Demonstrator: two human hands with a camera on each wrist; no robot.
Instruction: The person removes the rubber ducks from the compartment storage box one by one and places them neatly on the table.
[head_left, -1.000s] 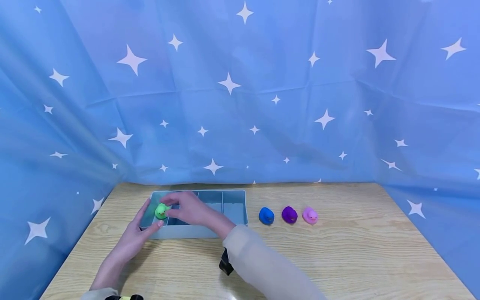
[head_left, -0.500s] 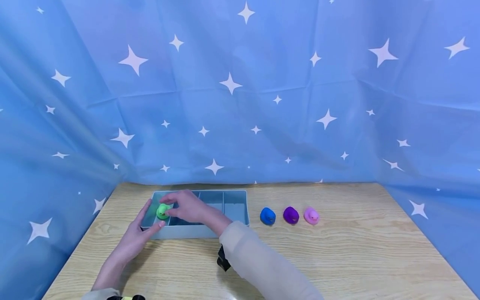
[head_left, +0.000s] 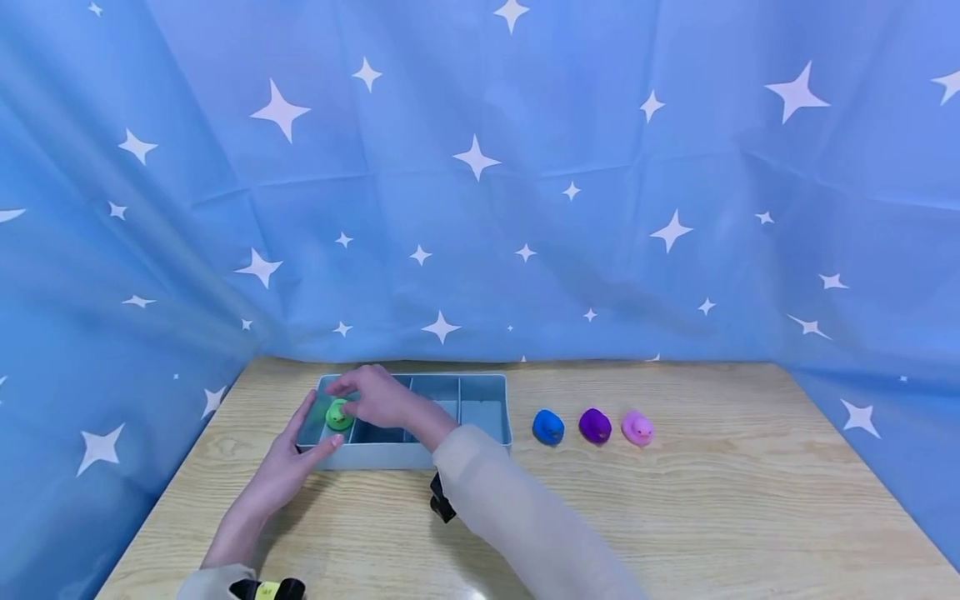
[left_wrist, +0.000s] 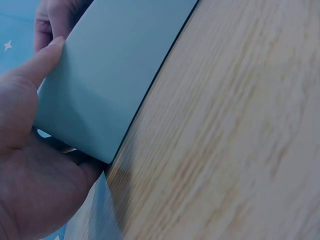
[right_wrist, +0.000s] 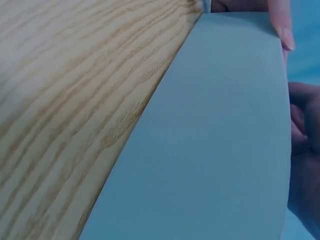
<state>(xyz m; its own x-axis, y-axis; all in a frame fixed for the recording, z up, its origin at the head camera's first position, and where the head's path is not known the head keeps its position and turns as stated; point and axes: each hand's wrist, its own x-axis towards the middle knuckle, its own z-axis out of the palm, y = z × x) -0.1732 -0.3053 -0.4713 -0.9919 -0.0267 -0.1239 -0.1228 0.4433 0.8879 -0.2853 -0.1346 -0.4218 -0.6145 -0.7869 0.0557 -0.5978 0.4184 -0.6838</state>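
My left hand (head_left: pixel 283 467) grips the near-left corner of a blue-grey divided box (head_left: pixel 416 456), thumb at the front rim and fingers along the left end. Its hold also shows in the left wrist view, where the box's plain front wall (left_wrist: pixel 115 70) fills the upper middle. A green rubber duck (head_left: pixel 339 416) sits in the leftmost compartment. Right over it is my right hand (head_left: pixel 382 398), fingers spread apart, thumb overlapping the duck's right side. The right wrist view has the front wall (right_wrist: pixel 215 130) hiding the duck, with my right fingers beyond the rim.
To the right of the box, a blue duck (head_left: pixel 548 427), a purple duck (head_left: pixel 595 426) and a pink duck (head_left: pixel 637 427) stand in a row on the wooden table (head_left: pixel 712 500). A blue star-patterned cloth (head_left: pixel 480 208) encloses the back and sides.
The head view has shifted slightly. My right thumb and forefinger have risen a little and parted from around the green duck, which stays in the leftmost compartment. My left hand keeps its hold.
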